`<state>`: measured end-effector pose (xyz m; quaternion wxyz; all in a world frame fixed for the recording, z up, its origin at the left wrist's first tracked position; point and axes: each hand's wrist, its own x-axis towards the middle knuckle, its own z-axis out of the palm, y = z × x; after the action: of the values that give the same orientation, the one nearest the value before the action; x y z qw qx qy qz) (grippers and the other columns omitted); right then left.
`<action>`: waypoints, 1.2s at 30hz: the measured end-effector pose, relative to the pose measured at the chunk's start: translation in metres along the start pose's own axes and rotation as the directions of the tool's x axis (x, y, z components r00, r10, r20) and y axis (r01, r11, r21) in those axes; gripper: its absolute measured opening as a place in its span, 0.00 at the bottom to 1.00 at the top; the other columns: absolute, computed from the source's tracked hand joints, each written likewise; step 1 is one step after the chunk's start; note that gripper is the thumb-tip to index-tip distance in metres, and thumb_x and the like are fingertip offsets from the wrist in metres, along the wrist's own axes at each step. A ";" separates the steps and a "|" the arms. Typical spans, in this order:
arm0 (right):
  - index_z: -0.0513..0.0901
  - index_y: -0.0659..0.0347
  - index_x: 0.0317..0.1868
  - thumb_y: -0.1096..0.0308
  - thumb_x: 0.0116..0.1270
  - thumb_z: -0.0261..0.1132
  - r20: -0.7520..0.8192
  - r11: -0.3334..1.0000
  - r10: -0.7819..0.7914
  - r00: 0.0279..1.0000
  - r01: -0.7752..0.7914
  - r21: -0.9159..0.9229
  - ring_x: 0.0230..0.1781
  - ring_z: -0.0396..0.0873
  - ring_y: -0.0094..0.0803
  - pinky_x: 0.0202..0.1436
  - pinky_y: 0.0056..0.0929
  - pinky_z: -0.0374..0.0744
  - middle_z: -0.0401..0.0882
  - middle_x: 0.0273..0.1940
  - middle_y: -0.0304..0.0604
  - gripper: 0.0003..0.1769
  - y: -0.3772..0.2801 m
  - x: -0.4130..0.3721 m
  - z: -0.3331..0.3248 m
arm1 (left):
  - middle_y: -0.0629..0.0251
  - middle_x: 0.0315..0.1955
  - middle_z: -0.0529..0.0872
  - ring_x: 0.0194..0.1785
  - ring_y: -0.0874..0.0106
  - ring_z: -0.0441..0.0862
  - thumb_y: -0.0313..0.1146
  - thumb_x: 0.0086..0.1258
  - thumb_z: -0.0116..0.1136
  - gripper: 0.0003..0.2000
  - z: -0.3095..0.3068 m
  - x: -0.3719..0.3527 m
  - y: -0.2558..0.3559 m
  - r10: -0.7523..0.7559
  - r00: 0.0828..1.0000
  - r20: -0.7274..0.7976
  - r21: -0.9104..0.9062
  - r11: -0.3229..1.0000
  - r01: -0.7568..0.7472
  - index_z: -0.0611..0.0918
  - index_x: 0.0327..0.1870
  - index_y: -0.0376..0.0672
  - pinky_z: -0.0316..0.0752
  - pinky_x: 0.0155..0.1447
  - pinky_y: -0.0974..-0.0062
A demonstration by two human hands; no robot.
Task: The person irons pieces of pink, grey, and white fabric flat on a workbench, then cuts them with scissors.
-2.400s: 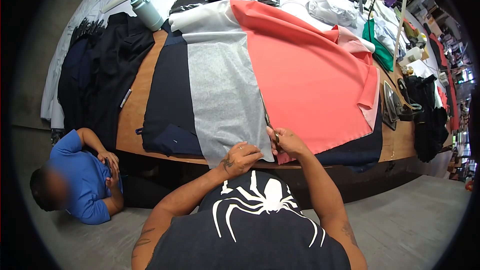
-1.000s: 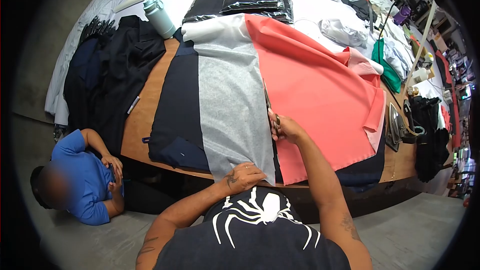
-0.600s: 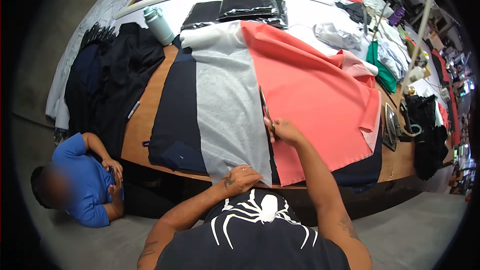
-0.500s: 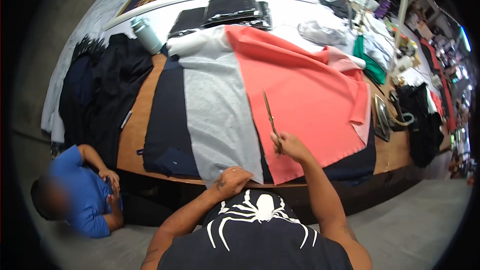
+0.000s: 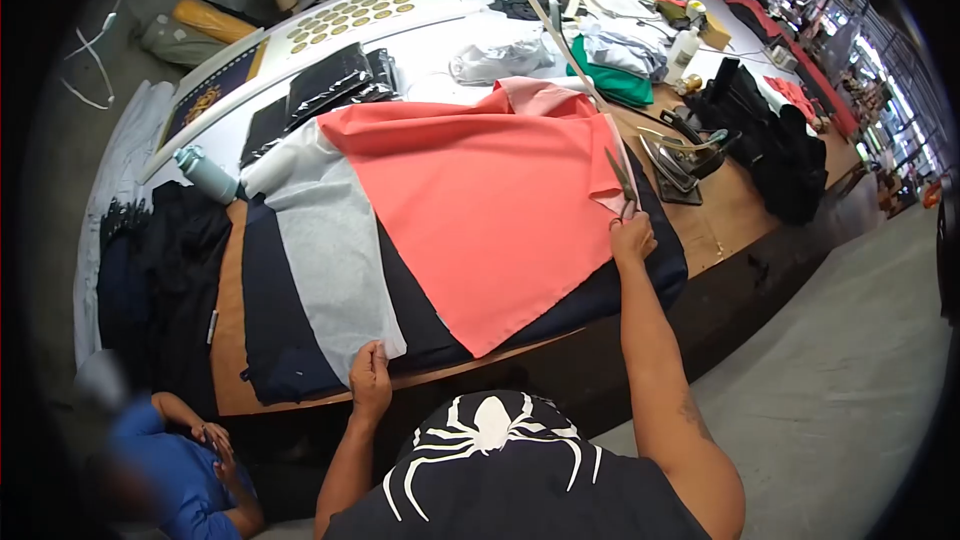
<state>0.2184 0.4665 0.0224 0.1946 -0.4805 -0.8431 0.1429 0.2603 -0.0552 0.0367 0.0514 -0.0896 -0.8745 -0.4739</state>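
Observation:
In my right hand (image 5: 632, 238) is a pair of scissors (image 5: 619, 172), blades pointing away from me over the right edge of the coral fabric (image 5: 480, 220). That fabric lies spread on the table, its right corner folded back to show a paler underside. My left hand (image 5: 370, 385) is closed on the near edge of a light grey fabric (image 5: 325, 250), the thumb on top. The grey piece runs beside the coral one and partly under it. Dark navy cloth (image 5: 272, 305) lies beneath both.
An iron (image 5: 672, 162) stands right of the fabric, near black cloth (image 5: 765, 145). Black plastic-wrapped packs (image 5: 325, 90) and a pale teal bottle (image 5: 205, 175) are at the far left. A person in a blue shirt (image 5: 180, 475) sits at the near left.
My right hand has carried the scissors rightward, from over the middle of the coral fabric to its right edge. My left hand has taken the grey fabric's near edge. The view has turned right.

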 end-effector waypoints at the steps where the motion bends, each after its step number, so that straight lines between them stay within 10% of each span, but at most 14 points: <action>1: 0.81 0.62 0.51 0.56 0.61 0.74 0.030 0.995 0.095 0.995 -0.094 -0.033 0.56 0.83 0.51 0.61 0.53 0.76 0.86 0.51 0.54 0.24 -0.002 0.008 0.003 | 0.53 0.36 0.87 0.40 0.63 0.85 0.31 0.80 0.53 0.10 0.000 0.001 0.002 0.011 1.000 -0.012 0.005 1.000 -0.011 0.82 0.49 0.33 0.78 0.47 0.68; 16: 0.83 0.59 0.36 0.66 0.58 0.68 0.011 0.986 -0.086 0.996 0.083 0.148 0.46 0.85 0.56 0.48 0.52 0.80 0.86 0.38 0.57 0.08 0.039 0.031 -0.001 | 0.49 0.33 0.86 0.36 0.54 0.84 0.30 0.79 0.54 0.09 0.002 -0.007 -0.007 0.079 0.996 -0.042 0.107 0.991 -0.074 0.83 0.46 0.34 0.77 0.43 0.63; 20: 0.80 0.63 0.31 0.69 0.55 0.69 -0.004 0.951 -0.190 0.982 0.185 0.249 0.36 0.82 0.58 0.40 0.50 0.78 0.81 0.31 0.58 0.08 0.074 -0.004 -0.065 | 0.47 0.35 0.86 0.39 0.52 0.86 0.31 0.78 0.55 0.09 -0.029 -0.025 0.044 -0.019 0.976 0.218 0.178 0.984 -0.020 0.83 0.47 0.35 0.78 0.45 0.63; 25: 0.74 0.66 0.26 0.76 0.50 0.70 0.107 0.934 -0.257 0.961 0.219 0.282 0.23 0.71 0.33 0.31 0.36 0.73 0.71 0.21 0.47 0.10 0.192 -0.046 -0.124 | 0.51 0.41 0.89 0.47 0.60 0.87 0.39 0.79 0.55 0.14 -0.051 -0.072 0.055 -0.317 0.725 0.612 0.312 0.939 0.147 0.84 0.53 0.38 0.78 0.53 0.66; 31: 0.75 0.67 0.25 0.72 0.55 0.70 0.239 0.980 -0.080 0.968 0.032 0.196 0.23 0.74 0.31 0.31 0.36 0.75 0.73 0.20 0.45 0.11 0.284 -0.075 -0.117 | 0.51 0.48 0.89 0.54 0.53 0.86 0.41 0.77 0.51 0.17 -0.038 -0.102 0.032 -0.436 0.348 0.830 0.385 0.899 0.209 0.83 0.57 0.41 0.77 0.61 0.61; 36: 0.77 0.67 0.35 0.66 0.66 0.68 0.023 0.997 -0.066 0.998 0.065 0.038 0.29 0.78 0.45 0.40 0.40 0.77 0.79 0.29 0.55 0.12 0.181 -0.094 -0.154 | 0.50 0.44 0.89 0.50 0.54 0.87 0.42 0.74 0.59 0.17 -0.043 -0.055 0.035 -0.258 0.626 0.736 0.218 0.966 0.142 0.84 0.54 0.38 0.79 0.58 0.61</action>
<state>0.4699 0.4829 0.0628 0.1977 -0.4473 -0.8578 0.1581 0.3217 -0.0780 0.0792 -0.3659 -0.1779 -0.8505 -0.3334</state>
